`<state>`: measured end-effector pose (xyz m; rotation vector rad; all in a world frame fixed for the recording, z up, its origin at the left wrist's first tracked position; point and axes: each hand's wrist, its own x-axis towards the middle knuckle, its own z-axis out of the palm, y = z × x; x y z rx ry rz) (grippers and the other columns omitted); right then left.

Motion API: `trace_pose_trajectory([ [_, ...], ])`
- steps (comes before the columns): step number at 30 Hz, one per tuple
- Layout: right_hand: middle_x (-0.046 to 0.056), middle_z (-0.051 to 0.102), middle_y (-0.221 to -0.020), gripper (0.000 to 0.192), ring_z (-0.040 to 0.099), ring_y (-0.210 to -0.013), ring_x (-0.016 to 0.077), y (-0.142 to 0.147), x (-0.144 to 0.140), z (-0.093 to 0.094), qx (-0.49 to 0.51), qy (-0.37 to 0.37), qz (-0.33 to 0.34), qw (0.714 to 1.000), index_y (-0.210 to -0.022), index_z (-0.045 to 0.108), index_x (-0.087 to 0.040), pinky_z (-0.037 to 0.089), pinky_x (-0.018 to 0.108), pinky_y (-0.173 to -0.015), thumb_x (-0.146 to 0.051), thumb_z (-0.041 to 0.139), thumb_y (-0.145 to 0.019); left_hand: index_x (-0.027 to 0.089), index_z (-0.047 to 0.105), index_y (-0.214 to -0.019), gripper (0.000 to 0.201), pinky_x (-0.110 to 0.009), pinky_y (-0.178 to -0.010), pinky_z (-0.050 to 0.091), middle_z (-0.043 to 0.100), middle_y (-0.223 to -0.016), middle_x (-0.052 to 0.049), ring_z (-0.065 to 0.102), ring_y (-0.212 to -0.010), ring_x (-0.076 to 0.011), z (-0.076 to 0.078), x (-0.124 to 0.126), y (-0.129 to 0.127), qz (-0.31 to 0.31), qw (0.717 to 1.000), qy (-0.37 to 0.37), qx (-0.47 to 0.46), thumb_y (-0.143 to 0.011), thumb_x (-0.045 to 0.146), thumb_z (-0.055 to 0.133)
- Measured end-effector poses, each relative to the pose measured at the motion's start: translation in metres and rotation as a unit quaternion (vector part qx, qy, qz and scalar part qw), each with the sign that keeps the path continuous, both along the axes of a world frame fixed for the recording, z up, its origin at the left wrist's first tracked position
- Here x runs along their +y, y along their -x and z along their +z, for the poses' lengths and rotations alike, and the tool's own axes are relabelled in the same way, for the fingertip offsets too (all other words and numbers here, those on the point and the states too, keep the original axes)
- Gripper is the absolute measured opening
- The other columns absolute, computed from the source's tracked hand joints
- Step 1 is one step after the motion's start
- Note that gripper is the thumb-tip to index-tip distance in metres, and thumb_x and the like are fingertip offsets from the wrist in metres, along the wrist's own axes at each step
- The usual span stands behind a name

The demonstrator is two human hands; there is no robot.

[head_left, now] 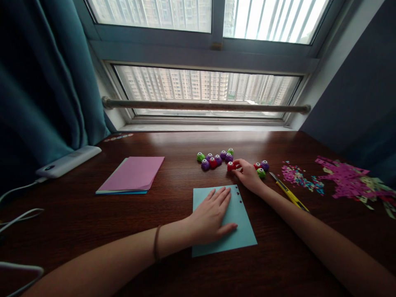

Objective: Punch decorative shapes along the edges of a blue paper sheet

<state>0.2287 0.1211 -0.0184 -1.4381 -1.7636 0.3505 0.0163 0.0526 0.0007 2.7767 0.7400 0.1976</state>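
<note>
My left hand (213,214) lies flat, fingers spread, on a light blue paper sheet (239,231) on the dark wooden desk (173,210). The sheet has a few small punched holes near its far right corner. Beyond it, my right hand (247,173) closes its fingertips on a small red paper punch (230,166). A cluster of several more punches (215,159), green, purple and red, stands to the left of that one. Two or three further punches (262,168) sit just right of my right hand.
A stack of pink and blue paper (131,175) lies at left. A yellow utility knife (289,193) rests by my right forearm. Pink and coloured paper scraps (343,179) spread at right. A white power bank (68,161) with cables sits far left, by the curtain.
</note>
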Motion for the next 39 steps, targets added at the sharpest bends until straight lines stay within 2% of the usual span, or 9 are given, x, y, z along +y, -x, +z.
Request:
trace_pose_trajectory([
  [3,0.008,0.063,-0.093,0.02,0.062,-0.079,0.0188,-0.009,-0.033,0.008,0.047,0.019,0.025,0.998,-0.099,0.055,-0.015,0.053,0.033,-0.072,-0.019,0.056,-0.079,0.006,0.024,-0.139,0.076,-0.043,-0.111,0.014,0.019,-0.146,-0.018,0.015,-0.135,-0.0273,0.0,0.001,0.0,0.002,1.0,-0.001,0.0,-0.086,0.058,0.038],
  [7,0.007,0.064,-0.099,0.022,0.064,-0.087,0.0185,-0.02,-0.077,0.016,0.094,0.063,0.079,0.99,-0.102,0.056,-0.017,0.054,0.032,-0.079,-0.021,0.057,-0.08,0.005,0.024,-0.139,0.077,-0.044,-0.111,0.015,0.02,-0.146,-0.017,0.016,-0.135,-0.0283,0.001,0.001,-0.001,-0.001,1.0,-0.002,0.006,-0.086,0.059,0.038],
  [11,0.005,0.065,-0.099,0.022,0.063,-0.091,0.0195,-0.026,-0.101,0.02,0.143,0.133,0.113,0.974,-0.099,0.058,-0.018,0.053,0.033,-0.085,-0.022,0.062,-0.078,0.006,0.023,-0.14,0.076,-0.044,-0.11,0.016,0.021,-0.146,-0.016,0.015,-0.135,-0.028,0.004,0.001,-0.001,-0.002,1.0,-0.007,0.015,-0.086,0.058,0.037],
  [17,0.001,0.066,-0.092,0.017,0.063,-0.087,0.0171,-0.03,-0.109,0.031,0.072,0.17,0.103,0.977,-0.092,0.061,-0.02,0.052,0.029,-0.081,-0.015,0.062,-0.076,0.004,0.026,-0.138,0.073,-0.046,-0.109,0.019,0.02,-0.146,-0.018,0.016,-0.135,-0.0299,0.009,0.0,-0.004,-0.001,0.998,-0.018,0.06,-0.087,0.054,0.039],
  [22,-0.001,0.067,-0.087,0.016,0.063,-0.08,0.0143,-0.026,-0.116,0.039,0.05,0.189,0.094,0.976,-0.089,0.062,-0.02,0.051,0.025,-0.074,-0.011,0.061,-0.075,0.003,0.026,-0.138,0.073,-0.046,-0.109,0.02,0.02,-0.145,-0.018,0.016,-0.135,-0.0303,0.008,0.001,-0.006,-0.007,0.997,-0.03,0.069,-0.087,0.055,0.037],
  [27,0.0,0.067,-0.086,0.014,0.063,-0.076,0.0148,-0.021,-0.12,0.04,0.047,0.219,0.078,0.972,-0.09,0.062,-0.02,0.05,0.025,-0.066,-0.017,0.062,-0.076,0.002,0.027,-0.137,0.073,-0.046,-0.109,0.02,0.02,-0.145,-0.018,0.016,-0.135,-0.0301,0.007,0.002,-0.006,-0.008,0.997,-0.032,0.071,-0.088,0.055,0.035],
  [34,0.0,0.067,-0.084,0.015,0.062,-0.073,0.0138,-0.022,-0.119,0.038,0.023,0.206,0.043,0.977,-0.09,0.062,-0.019,0.049,0.024,-0.063,-0.019,0.064,-0.075,0.001,0.028,-0.137,0.073,-0.047,-0.109,0.02,0.02,-0.145,-0.018,0.017,-0.135,-0.0301,0.009,0.0,-0.006,-0.001,0.997,-0.03,0.078,-0.087,0.054,0.037],
  [39,0.0,0.067,-0.085,0.014,0.062,-0.074,0.0138,-0.02,-0.119,0.039,0.031,0.218,0.058,0.974,-0.09,0.063,-0.019,0.048,0.024,-0.064,-0.021,0.064,-0.076,0.002,0.027,-0.137,0.073,-0.046,-0.109,0.021,0.021,-0.145,-0.018,0.017,-0.135,-0.0299,0.009,0.001,-0.005,-0.001,0.997,-0.03,0.07,-0.087,0.054,0.038],
])
